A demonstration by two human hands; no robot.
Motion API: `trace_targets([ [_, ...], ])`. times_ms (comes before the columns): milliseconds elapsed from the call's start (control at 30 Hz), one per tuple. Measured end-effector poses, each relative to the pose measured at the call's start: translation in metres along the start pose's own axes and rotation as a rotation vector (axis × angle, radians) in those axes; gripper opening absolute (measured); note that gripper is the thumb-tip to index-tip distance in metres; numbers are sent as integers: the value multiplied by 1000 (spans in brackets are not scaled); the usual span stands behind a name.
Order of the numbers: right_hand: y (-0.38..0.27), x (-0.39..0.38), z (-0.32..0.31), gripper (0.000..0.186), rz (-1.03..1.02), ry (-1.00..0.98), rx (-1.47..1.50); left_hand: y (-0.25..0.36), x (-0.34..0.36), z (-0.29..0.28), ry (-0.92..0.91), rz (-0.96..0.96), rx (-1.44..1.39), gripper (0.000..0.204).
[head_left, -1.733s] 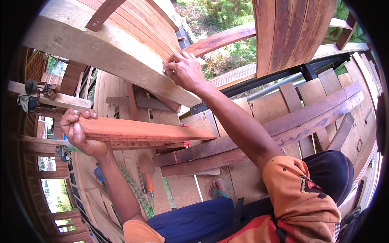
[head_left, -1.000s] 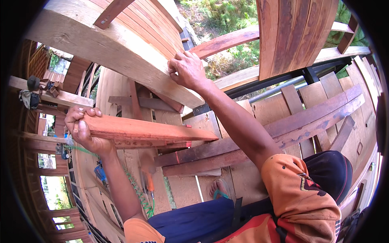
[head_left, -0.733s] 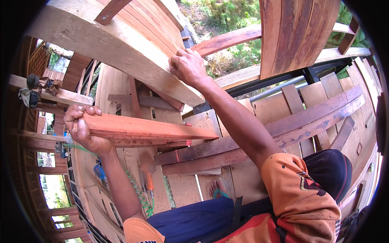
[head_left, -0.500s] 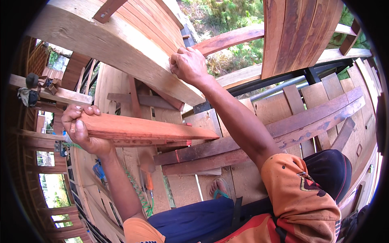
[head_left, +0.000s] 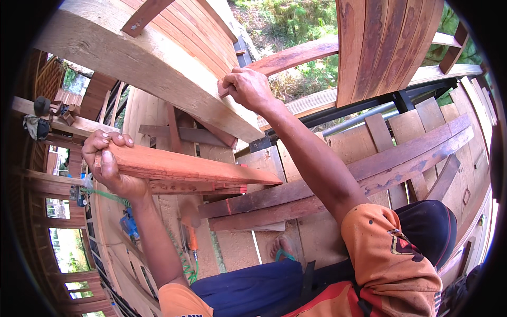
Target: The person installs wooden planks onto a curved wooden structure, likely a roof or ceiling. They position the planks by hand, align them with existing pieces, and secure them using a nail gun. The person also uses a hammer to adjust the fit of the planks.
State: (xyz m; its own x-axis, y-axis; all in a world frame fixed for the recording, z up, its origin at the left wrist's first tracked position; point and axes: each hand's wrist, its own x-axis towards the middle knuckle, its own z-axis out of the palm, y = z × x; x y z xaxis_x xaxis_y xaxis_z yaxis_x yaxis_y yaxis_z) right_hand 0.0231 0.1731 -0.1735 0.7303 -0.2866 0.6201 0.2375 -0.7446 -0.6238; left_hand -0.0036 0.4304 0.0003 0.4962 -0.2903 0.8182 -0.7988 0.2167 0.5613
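Note:
My left hand (head_left: 113, 161) grips the upper-left end of a reddish wooden board (head_left: 195, 169), whose far end lies by two stacked, darker curved timbers (head_left: 401, 158). Another reddish piece is partly visible beneath that board. My right hand (head_left: 248, 90) is closed at the edge of a thick pale beam (head_left: 132, 63), beside the end of a curved reddish slat (head_left: 296, 57). A small reddish edge shows under its fingertips; what exactly they grip is hard to make out.
A slatted panel (head_left: 383, 47) stands at upper right. Plank decking (head_left: 237, 245) lies below, with a foot, an orange-handled tool (head_left: 191, 232), green coiled hose and a blue tool (head_left: 129, 222). Greenery shows beyond the railing. Dark clutter (head_left: 39, 119) sits on a far-left beam.
Compared with half a second ago, my right hand sits slightly lower, showing a reddish edge under its fingers. My left hand and the board's near end have risen slightly.

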Motion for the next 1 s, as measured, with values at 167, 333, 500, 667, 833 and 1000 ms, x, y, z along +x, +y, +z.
trace_targets([
  [167,-5,-3,3,7,-59,57,-47,0,-2,-5,0,-6,-1,19],
  [333,-6,1,10,14,-54,128,-124,1,-3,-6,8,4,-2,20],
  [500,-9,2,13,17,-30,136,-171,3,-4,-5,17,0,-10,20],
  [667,-21,5,12,16,88,-39,-199,3,-4,-8,19,-6,-2,19],
  [833,-27,3,8,30,53,-97,-252,-1,-1,-6,13,-23,-16,17],
  [1000,-15,-1,12,20,-43,5,-206,4,-1,2,0,-19,-22,17],
])
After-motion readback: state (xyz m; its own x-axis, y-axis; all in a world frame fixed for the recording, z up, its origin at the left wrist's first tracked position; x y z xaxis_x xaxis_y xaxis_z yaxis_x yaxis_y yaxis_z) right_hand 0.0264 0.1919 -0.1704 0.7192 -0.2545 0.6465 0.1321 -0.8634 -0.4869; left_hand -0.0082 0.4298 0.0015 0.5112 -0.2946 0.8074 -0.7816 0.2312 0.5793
